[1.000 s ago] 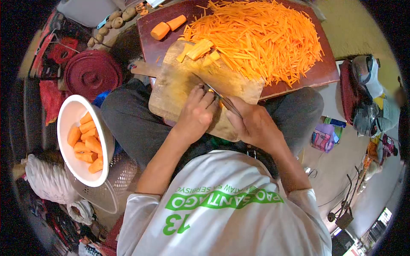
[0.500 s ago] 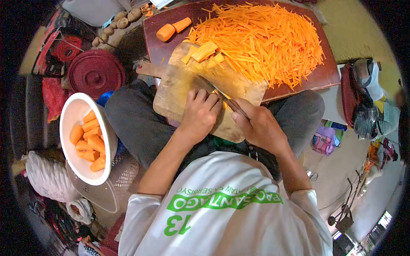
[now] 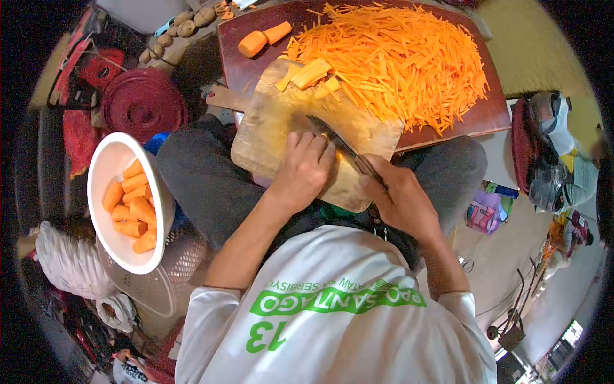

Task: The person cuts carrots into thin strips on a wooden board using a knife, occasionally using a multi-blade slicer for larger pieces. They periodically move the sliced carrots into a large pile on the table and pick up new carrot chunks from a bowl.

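My right hand [image 3: 400, 195] is closed around the handle of a knife [image 3: 342, 146], whose dark blade slants up and left over the wooden chopping board [image 3: 262, 144]. Against the blade's left side, my left hand [image 3: 306, 165] is curled down on a piece of carrot [image 3: 339, 155]; only a bit of orange shows past the fingers. Thick carrot slices [image 3: 311, 73] lie at the board's far edge. Beside them spreads a large heap of carrot strips [image 3: 396, 64], partly overlapping the board. Two peeled carrot chunks [image 3: 253, 43] rest left of the heap.
The board lies over my lap and the edge of a dark red table [image 3: 235, 72]. At my left stands a white basin [image 3: 96, 192] holding several peeled carrots. Behind it is a dark red lid [image 3: 142, 105]. Potatoes [image 3: 186, 28] lie on the floor beyond.
The knife and my right hand have shifted slightly right and down, the blade moving away from the left fingers. My left hand stays curled on the board. The view has tilted a little.
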{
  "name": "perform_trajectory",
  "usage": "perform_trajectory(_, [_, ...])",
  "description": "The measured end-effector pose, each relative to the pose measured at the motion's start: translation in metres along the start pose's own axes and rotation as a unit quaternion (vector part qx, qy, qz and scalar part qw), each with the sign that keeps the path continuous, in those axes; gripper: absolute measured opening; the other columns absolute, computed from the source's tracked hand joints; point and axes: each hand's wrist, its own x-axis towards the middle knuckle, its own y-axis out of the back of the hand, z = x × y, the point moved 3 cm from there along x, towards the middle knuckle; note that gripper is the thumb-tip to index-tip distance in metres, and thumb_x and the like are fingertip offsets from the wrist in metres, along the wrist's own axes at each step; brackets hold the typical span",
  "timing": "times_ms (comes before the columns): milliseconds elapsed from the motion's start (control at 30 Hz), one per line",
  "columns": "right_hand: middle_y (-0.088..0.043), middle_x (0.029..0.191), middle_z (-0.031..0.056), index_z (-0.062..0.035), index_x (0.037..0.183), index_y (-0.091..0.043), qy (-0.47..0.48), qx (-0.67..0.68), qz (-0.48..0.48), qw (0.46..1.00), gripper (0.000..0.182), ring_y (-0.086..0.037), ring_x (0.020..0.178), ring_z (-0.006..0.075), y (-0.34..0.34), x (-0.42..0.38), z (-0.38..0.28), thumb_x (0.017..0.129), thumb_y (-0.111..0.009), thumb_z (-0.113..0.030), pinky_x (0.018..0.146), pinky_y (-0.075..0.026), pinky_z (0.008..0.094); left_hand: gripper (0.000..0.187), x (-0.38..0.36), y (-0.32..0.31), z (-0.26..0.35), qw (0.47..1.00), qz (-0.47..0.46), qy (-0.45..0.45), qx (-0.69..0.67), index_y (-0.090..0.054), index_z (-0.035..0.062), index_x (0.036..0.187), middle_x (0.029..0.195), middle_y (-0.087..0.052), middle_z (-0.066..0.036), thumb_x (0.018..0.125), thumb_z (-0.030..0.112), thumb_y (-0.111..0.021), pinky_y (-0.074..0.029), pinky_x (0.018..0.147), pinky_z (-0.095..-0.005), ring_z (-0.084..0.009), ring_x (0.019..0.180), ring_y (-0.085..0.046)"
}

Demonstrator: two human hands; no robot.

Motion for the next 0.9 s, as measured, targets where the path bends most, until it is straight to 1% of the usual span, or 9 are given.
perform_trajectory(100, [-0.071, 0.101, 0.0309, 0.0021, 0.131, -0.063, 0.019, -0.008, 0.006, 1.0, 0.031, -0.071, 0.098, 0.0518, -0.01, 0.0, 0.004, 0.105, -0.064, -0.014, 0.082, -0.057, 0.0498, 0.028, 0.001, -0.002, -0.002, 1.0, -0.014, 0.007, -0.009, -0.073, -0.0052, 0.104, 0.102, -0.067, -0.017, 0.085, 0.013, -0.066, -0.046, 0.095, -0.0492, -0.0336, 0.1, -0.062])
perform_trajectory(200, [-0.071, 0.099, 0.0295, 0.0028, 0.129, -0.064, 0.049, -0.016, 0.037, 0.998, 0.028, -0.072, 0.096, 0.0495, -0.016, 0.025, 0.002, 0.104, -0.064, -0.01, 0.082, -0.057, 0.0482, 0.027, 0.001, -0.007, -0.002, 1.0, -0.013, 0.003, -0.011, -0.074, -0.0052, 0.104, 0.103, -0.067, -0.018, 0.085, 0.013, -0.065, -0.046, 0.096, -0.0497, -0.0337, 0.1, -0.062])
perform_trajectory(300, [-0.071, 0.1, 0.0293, 0.003, 0.129, -0.064, 0.01, 0.03, 0.027, 0.999, 0.027, -0.072, 0.095, 0.0487, -0.008, 0.025, -0.005, 0.105, -0.062, -0.009, 0.084, -0.057, 0.0471, 0.027, 0.002, -0.003, -0.002, 1.0, -0.006, -0.004, -0.006, -0.074, -0.0048, 0.104, 0.104, -0.067, -0.018, 0.085, 0.013, -0.065, -0.046, 0.096, -0.0497, -0.0335, 0.1, -0.062])
perform_trajectory(400, [-0.07, 0.098, 0.029, 0.0035, 0.13, -0.064, -0.013, 0.057, 0.015, 0.998, 0.029, -0.072, 0.09, 0.0446, -0.002, 0.002, -0.004, 0.108, -0.06, -0.014, 0.084, -0.056, 0.0459, 0.027, -0.001, -0.001, 0.0, 1.0, -0.003, 0.001, 0.007, -0.074, -0.0044, 0.104, 0.104, -0.068, -0.018, 0.085, 0.014, -0.066, -0.046, 0.096, -0.0496, -0.0332, 0.101, -0.063])
perform_trajectory(467, [-0.07, 0.096, 0.0277, 0.0037, 0.131, -0.063, 0.007, 0.031, 0.027, 0.999, 0.03, -0.072, 0.087, 0.0395, -0.013, 0.003, 0.013, 0.108, -0.06, -0.016, 0.083, -0.056, 0.0445, 0.027, 0.0, -0.001, -0.001, 1.0, -0.014, 0.001, 0.009, -0.074, -0.004, 0.104, 0.106, -0.068, -0.018, 0.085, 0.014, -0.066, -0.046, 0.097, -0.0494, -0.0331, 0.102, -0.063])
perform_trajectory(600, [-0.068, 0.093, 0.0257, 0.0033, 0.133, -0.063, 0.04, 0.028, 0.049, 0.998, 0.031, -0.07, 0.082, 0.0308, -0.017, 0.021, 0.007, 0.108, -0.06, -0.015, 0.081, -0.056, 0.0426, 0.027, 0.001, -0.006, -0.001, 1.0, -0.002, 0.005, 0.01, -0.074, -0.003, 0.104, 0.106, -0.069, -0.018, 0.085, 0.014, -0.066, -0.045, 0.099, -0.05, -0.0325, 0.103, -0.064])
perform_trajectory(700, [-0.068, 0.093, 0.0263, 0.0024, 0.134, -0.063, 0.017, 0.051, 0.03, 0.998, 0.031, -0.071, 0.082, 0.0327, -0.007, 0.022, -0.003, 0.108, -0.06, -0.014, 0.081, -0.056, 0.043, 0.026, 0.0, -0.006, -0.003, 1.0, 0.0, 0.006, 0.007, -0.075, -0.0022, 0.104, 0.106, -0.07, -0.017, 0.085, 0.014, -0.066, -0.044, 0.1, -0.0508, -0.0322, 0.103, -0.064])
perform_trajectory(800, [-0.068, 0.094, 0.0278, 0.002, 0.133, -0.063, 0.026, 0.08, 0.038, 0.996, 0.031, -0.072, 0.084, 0.0346, -0.001, 0.005, -0.004, 0.108, -0.059, -0.015, 0.081, -0.056, 0.0439, 0.027, -0.003, -0.003, -0.002, 1.0, 0.004, 0.019, -0.002, -0.075, -0.0016, 0.104, 0.107, -0.071, -0.017, 0.084, 0.015, -0.067, -0.044, 0.1, -0.052, -0.0322, 0.103, -0.064])
perform_trajectory(900, [-0.069, 0.094, 0.0279, 0.0021, 0.131, -0.065, -0.005, 0.02, 0.017, 1.0, 0.03, -0.073, 0.085, 0.0346, -0.013, 0.006, 0.009, 0.108, -0.06, -0.015, 0.081, -0.056, 0.0438, 0.028, -0.001, 0.001, -0.003, 1.0, -0.016, 0.023, -0.003, -0.076, -0.0018, 0.105, 0.108, -0.071, -0.016, 0.083, 0.015, -0.069, -0.043, 0.099, -0.0527, -0.0321, 0.103, -0.064])
